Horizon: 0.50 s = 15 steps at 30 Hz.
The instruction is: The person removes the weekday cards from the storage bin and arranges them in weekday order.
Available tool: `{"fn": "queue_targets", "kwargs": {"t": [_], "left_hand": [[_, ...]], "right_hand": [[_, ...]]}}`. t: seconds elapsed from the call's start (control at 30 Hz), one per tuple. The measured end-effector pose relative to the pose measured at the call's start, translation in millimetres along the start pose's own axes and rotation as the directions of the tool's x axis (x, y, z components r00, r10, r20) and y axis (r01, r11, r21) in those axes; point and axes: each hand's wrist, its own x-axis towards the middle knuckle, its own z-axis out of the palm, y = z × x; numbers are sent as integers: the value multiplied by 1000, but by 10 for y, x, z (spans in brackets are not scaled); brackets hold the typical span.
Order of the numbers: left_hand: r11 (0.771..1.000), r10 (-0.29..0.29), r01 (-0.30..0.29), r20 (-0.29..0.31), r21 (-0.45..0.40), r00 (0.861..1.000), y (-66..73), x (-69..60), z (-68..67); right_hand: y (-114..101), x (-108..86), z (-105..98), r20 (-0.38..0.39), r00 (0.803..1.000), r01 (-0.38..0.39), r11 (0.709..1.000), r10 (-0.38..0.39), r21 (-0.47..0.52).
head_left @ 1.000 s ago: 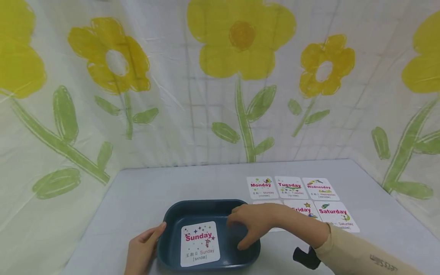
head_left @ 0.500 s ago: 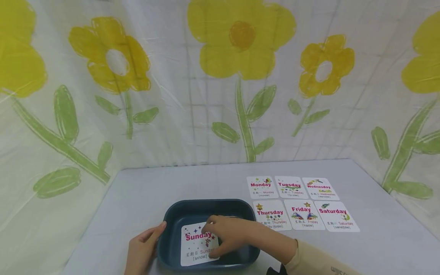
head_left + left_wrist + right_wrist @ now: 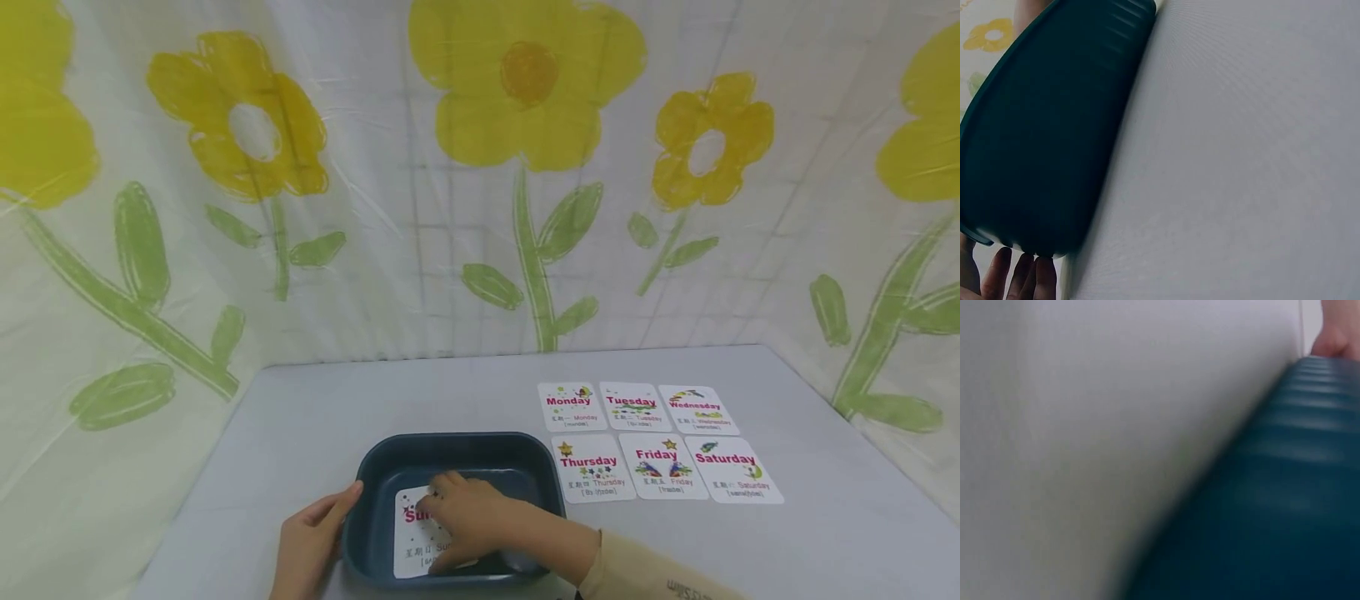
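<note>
The Sunday card (image 3: 417, 550), white with red lettering, lies in a dark teal plastic tray (image 3: 525, 446). My right hand (image 3: 480, 517) reaches into the tray over the card's right part. Its fingers lie bent on or just above the upper part and the thumb is near the bottom edge; I cannot tell whether they press it. My left hand (image 3: 315, 533) holds the tray's left side, thumb at the rim. In the left wrist view, fingertips (image 3: 1045, 269) touch the tray's outer wall (image 3: 1041, 137). The right wrist view shows mostly the tray's ribbed outside (image 3: 1310, 450).
Right of the tray, two rows of cards lie on the white table (image 3: 315, 417): Monday (image 3: 572, 408), Tuesday (image 3: 636, 408), Wednesday (image 3: 699, 411), then Thursday (image 3: 592, 471), Friday (image 3: 663, 468) and Saturday (image 3: 733, 472). A flowered curtain (image 3: 360, 250) hangs behind.
My right hand has moved left, from the tray's right side onto the Sunday card, uncovering the Thursday card. The left hand, tray and Sunday card have stayed in place.
</note>
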Motion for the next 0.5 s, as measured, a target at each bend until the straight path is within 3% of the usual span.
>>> {"fn": "queue_targets", "kwargs": {"t": [0.5], "left_hand": [[1000, -16, 16, -16, -2, 1000, 38, -38, 4]], "right_hand": [[-68, 89, 84, -18, 997, -71, 993, 74, 97]]}}
